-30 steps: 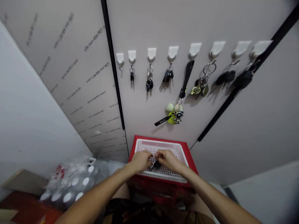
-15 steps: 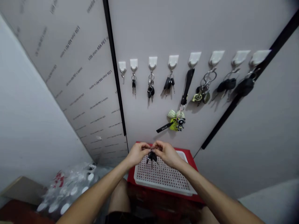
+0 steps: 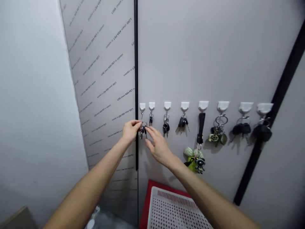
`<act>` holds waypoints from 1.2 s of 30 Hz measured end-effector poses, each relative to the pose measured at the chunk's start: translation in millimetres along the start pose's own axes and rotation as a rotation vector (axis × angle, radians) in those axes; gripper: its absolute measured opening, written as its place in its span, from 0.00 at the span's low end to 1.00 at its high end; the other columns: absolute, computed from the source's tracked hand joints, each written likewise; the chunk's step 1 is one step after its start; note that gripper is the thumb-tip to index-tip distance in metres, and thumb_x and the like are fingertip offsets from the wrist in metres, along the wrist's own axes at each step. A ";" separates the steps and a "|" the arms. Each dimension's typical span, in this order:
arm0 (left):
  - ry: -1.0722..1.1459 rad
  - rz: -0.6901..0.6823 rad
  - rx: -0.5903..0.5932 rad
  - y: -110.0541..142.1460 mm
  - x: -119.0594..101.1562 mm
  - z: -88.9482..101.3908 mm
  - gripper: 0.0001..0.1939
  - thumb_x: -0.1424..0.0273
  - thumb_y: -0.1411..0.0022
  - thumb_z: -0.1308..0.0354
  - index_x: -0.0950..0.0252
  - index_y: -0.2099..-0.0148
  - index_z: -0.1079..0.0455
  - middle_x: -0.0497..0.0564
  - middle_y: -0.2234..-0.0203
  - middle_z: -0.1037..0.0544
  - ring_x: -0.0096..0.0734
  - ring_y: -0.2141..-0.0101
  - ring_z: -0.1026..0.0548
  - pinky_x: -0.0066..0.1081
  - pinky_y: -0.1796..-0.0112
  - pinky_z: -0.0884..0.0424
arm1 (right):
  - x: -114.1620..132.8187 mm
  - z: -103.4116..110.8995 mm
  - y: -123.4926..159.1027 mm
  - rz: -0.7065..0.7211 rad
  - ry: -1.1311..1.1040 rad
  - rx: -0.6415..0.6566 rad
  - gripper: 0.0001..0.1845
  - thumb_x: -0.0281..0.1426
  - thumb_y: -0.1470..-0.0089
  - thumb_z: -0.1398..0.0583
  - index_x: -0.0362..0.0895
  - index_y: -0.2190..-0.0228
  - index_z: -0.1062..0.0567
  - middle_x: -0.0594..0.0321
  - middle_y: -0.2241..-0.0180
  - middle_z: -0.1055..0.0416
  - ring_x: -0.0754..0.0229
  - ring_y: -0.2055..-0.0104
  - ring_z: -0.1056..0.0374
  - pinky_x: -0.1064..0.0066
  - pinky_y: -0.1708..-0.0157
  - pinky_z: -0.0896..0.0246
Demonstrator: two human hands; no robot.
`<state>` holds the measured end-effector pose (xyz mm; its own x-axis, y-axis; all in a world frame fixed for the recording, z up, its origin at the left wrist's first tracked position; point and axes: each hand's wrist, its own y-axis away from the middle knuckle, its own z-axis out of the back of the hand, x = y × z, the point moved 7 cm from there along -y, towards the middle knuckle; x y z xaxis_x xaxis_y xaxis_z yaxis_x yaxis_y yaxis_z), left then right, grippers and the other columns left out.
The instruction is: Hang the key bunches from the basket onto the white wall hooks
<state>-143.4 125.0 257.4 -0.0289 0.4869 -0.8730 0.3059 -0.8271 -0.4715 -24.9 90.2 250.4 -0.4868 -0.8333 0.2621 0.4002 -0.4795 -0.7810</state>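
My left hand [image 3: 130, 131] pinches the ring of a bunch of keys [image 3: 143, 130] just below the leftmost white hook [image 3: 142, 107], which carries nothing. My right hand [image 3: 159, 146] is beside the bunch, its fingertips at the keys and its thumb spread away below. To the right, a small pair of keys [image 3: 151, 121] hangs on the second hook [image 3: 152, 106]. Further along hang more bunches of keys [image 3: 183, 122], a black strap [image 3: 200, 128] with a yellow-green charm and a small figure, and keys with black heads [image 3: 241, 128].
The hooks are in a row on a pale panel [image 3: 202, 54] with black vertical strips [image 3: 136, 79] at either side. Below stands a white perforated basket [image 3: 152, 208] on a red surface [image 3: 144, 206]. Printed film covers the panel [image 3: 100, 95] at left, beside a white wall [image 3: 35, 95].
Both hands have risen from above the basket to the leftmost hook with the keys. My right fingers have opened out. The view has tilted up and turned left.
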 end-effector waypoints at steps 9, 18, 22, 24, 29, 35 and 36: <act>-0.174 -0.052 -0.149 -48.6 -16.2 8.9 0.04 0.74 0.59 0.48 0.69 0.78 0.34 0.44 0.87 0.33 0.19 0.85 0.38 0.23 0.78 0.39 | 3.7 -9.6 -43.0 -0.026 0.042 -0.022 0.22 0.25 0.58 0.52 0.36 0.57 0.41 0.51 0.54 0.46 0.56 0.51 0.51 0.61 0.53 0.53; -0.296 -0.076 -0.164 -42.4 -13.1 13.8 0.03 0.74 0.61 0.47 0.67 0.79 0.33 0.45 0.88 0.32 0.23 0.83 0.36 0.25 0.75 0.39 | -0.3 -5.8 -20.7 -0.044 0.039 -0.015 0.21 0.25 0.59 0.51 0.38 0.58 0.39 0.51 0.55 0.44 0.57 0.52 0.48 0.61 0.55 0.52; -0.310 -0.104 -0.217 -20.9 -7.7 28.5 0.08 0.71 0.62 0.46 0.66 0.74 0.32 0.47 0.81 0.30 0.24 0.78 0.35 0.24 0.73 0.40 | -13.7 6.3 13.8 -0.098 0.024 0.049 0.21 0.25 0.59 0.51 0.38 0.59 0.39 0.51 0.57 0.41 0.58 0.55 0.46 0.63 0.56 0.50; -0.311 -0.091 -0.217 -0.8 9.4 34.5 0.10 0.70 0.63 0.46 0.66 0.73 0.33 0.46 0.81 0.31 0.23 0.78 0.35 0.23 0.74 0.41 | -28.8 8.2 42.7 -0.168 -0.003 0.119 0.20 0.25 0.59 0.51 0.38 0.60 0.38 0.53 0.60 0.38 0.60 0.59 0.42 0.65 0.60 0.47; -0.213 0.145 -0.030 63.8 92.2 18.9 0.13 0.72 0.63 0.48 0.70 0.69 0.34 0.39 0.89 0.41 0.17 0.86 0.44 0.22 0.81 0.47 | -78.3 0.3 130.0 -0.460 -0.090 0.346 0.17 0.26 0.60 0.51 0.38 0.65 0.34 0.62 0.77 0.35 0.66 0.76 0.41 0.72 0.73 0.45; 0.113 0.196 0.362 102.5 67.5 -57.4 0.32 0.77 0.59 0.49 0.67 0.49 0.52 0.39 0.86 0.42 0.15 0.85 0.46 0.20 0.81 0.49 | -72.3 38.9 132.4 -0.539 -0.364 0.256 0.27 0.23 0.62 0.50 0.40 0.55 0.45 0.74 0.86 0.47 0.72 0.83 0.51 0.79 0.82 0.53; 0.179 0.130 0.419 102.7 43.0 -69.3 0.34 0.77 0.58 0.49 0.63 0.48 0.57 0.39 0.85 0.42 0.15 0.84 0.45 0.20 0.80 0.48 | -62.5 55.9 119.5 -0.506 -0.414 0.155 0.30 0.23 0.61 0.50 0.42 0.52 0.50 0.74 0.86 0.48 0.72 0.83 0.52 0.79 0.82 0.53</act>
<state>-47.3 80.5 180.1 0.1598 0.3826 -0.9100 -0.1148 -0.9084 -0.4020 96.7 69.6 172.4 -0.3181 -0.5174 0.7944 0.3232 -0.8470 -0.4221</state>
